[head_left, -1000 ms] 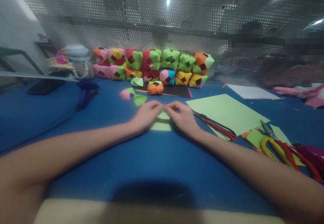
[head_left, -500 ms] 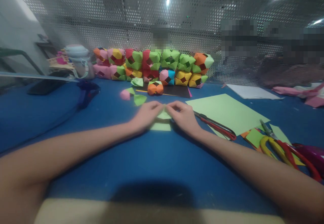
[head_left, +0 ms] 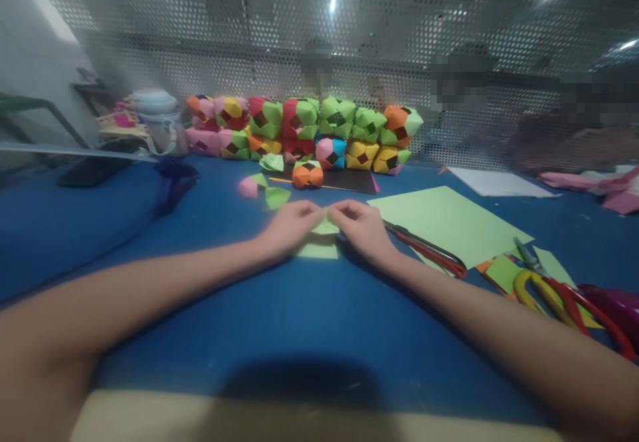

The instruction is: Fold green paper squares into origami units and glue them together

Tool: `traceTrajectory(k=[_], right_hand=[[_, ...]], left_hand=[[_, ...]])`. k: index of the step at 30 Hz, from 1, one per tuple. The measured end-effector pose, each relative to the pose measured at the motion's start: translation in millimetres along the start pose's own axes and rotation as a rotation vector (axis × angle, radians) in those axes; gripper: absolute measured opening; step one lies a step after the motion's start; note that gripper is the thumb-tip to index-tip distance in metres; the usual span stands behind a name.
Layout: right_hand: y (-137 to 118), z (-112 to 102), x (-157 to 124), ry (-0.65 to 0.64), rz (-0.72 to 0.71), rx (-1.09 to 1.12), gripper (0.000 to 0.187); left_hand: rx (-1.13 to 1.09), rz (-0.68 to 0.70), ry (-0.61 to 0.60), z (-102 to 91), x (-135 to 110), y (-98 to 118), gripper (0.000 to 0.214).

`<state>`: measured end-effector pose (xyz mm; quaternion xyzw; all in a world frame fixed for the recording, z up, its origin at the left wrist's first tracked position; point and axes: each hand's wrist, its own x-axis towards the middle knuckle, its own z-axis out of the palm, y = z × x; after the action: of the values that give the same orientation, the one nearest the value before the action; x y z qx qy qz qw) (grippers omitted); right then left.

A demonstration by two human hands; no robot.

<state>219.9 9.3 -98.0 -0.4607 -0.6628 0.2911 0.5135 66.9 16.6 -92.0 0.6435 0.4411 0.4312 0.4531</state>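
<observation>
Between my two hands is a small piece of light green paper, partly folded and pinched along its far edge. My left hand is closed on its left side, my right hand on its right side; the thumbs and forefingers nearly meet. Beneath it, flat on the blue table, lies another light green paper, partly covered by my left hand. Just right of my right hand rests a red and black utility knife. Small green and pink folded pieces lie beyond my left hand.
Two rows of colourful folded paper blocks stand at the back. Large light green paper and scissors with yellow and red handles lie to the right. A blue glue gun, dark phone and lidded cup are left.
The view has shifted very slightly. Both hands keep the same pinch on the light green paper, with no clear movement.
</observation>
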Motion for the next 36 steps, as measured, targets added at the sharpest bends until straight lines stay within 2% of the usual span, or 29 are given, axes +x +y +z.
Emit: traceTrajectory(k=[4, 11, 18, 24, 31, 36], right_hand=[[1.6, -0.9, 0.2, -0.010, -0.006, 0.030, 0.014], [-0.4, -1.0, -2.4, -0.021, -0.027, 0.002, 0.011], [-1.2, -1.3, -3.3, -0.034, -0.082, -0.030, 0.004], [-2.0, -0.5, -3.1, -0.038, -0.124, -0.084, 0.007], [-7.9, -0.2, -2.0, -0.073, -0.010, 0.026, 0.015], [-6.6, 0.0, -3.5, -0.027, -0.137, -0.097, 0.014]], left_hand=[[-0.005, -0.034, -0.010, 0.7, -1.6, 3.0, 0.020], [0.146, 0.014, -0.011, -1.7, -1.3, 4.8, 0.021], [0.161, 0.042, -0.066, -1.4, -0.3, 3.5, 0.019], [0.171, 0.010, -0.096, 0.9, -1.4, 3.3, 0.011], [0.119, -0.005, -0.058, 0.0, -0.4, 2.1, 0.010], [0.090, -0.006, -0.075, 0.7, 0.9, 0.2, 0.011]])
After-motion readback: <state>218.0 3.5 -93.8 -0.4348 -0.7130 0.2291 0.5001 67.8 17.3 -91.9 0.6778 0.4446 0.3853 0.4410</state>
